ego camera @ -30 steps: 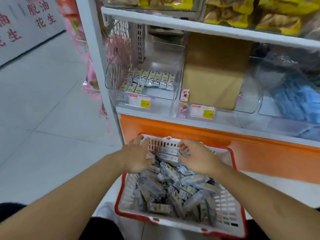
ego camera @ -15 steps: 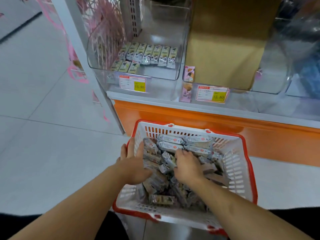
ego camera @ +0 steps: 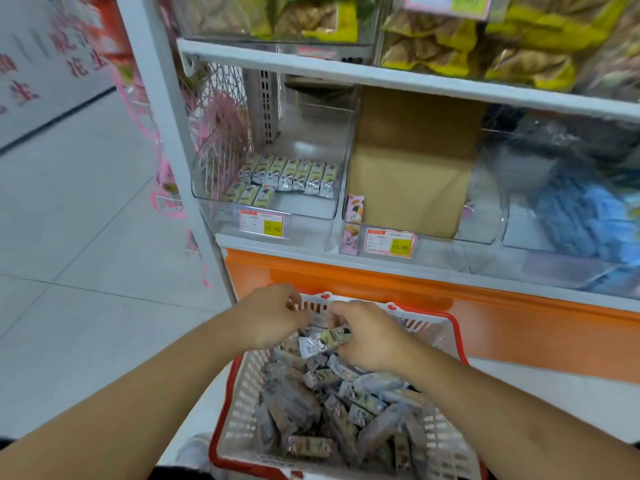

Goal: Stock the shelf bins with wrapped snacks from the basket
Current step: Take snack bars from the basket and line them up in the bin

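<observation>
Fingers of right hand pinch wrapped snack above basket.

Basket near rim cut off by the bottom edge. Left hand fingertips blurred — any grip cannot be told. Price tags illegible. Blue goods in the right bin blurred — unidentifiable.

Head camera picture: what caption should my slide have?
Right hand lifts wrapped snacks from the basket below a clear bin.
</observation>
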Tool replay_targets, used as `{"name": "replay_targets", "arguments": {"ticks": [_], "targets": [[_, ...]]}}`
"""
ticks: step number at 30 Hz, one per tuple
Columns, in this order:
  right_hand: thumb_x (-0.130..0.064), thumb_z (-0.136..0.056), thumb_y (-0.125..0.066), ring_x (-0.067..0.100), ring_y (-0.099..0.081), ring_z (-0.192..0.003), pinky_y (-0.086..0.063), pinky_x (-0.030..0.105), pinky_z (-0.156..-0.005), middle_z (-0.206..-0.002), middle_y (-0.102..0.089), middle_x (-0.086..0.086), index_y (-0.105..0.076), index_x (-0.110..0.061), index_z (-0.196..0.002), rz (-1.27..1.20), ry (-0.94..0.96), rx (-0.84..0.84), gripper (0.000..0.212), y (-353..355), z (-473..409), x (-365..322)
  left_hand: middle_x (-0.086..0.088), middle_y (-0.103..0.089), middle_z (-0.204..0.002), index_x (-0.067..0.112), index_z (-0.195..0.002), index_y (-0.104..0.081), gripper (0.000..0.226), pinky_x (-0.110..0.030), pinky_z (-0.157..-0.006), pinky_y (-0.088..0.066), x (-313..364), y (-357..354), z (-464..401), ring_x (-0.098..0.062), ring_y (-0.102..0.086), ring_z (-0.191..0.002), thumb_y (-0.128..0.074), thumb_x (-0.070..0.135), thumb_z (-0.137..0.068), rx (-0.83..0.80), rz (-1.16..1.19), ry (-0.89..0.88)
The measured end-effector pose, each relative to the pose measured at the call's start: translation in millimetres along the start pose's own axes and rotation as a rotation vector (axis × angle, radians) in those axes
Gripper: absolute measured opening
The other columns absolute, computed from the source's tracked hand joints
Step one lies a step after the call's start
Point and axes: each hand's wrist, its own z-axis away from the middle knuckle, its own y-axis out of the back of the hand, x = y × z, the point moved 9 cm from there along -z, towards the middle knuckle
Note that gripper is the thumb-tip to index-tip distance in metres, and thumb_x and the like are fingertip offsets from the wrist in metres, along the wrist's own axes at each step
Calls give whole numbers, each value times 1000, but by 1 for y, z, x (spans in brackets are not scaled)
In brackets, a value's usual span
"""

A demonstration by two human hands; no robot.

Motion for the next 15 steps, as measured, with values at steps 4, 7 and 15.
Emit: {"name": "replay_targets", "arguments": {"ticks": [4,7,15], "targets": [[-23,-84,-81,9,-55,-99,-50,37,-86,-109,-59,-12,-65,-34,-109,-16,175,81,32,65,31,-33,12,-69,-119,36,-129,-60,56,-36,-100,-55,34,17,27,-8,-68,-106,-77,62,-83,-168,75,-122],[-13,-82,-82,2,-53,-97,-43,26,-82,-103,-60,-17,-69,-32,-104,-110,274,178,32,99,52,-46,8,-74,-111,37,-120,-67,45,-40,-99,-57,45,17,42,-12,-73,-99,-86,47,-81,-234,237,-166],[-27,-95,-74,9,-65,-107,-54,32,-91,-114,-67,-14,-57,-33,-119,-635,-84,420,30,148,45,-12,1,-77,-99,29,-123,-66,43,-41,-96,-59,67,55,41,-17,-75,-97,-86,25,-85,52,655,-220]]}}
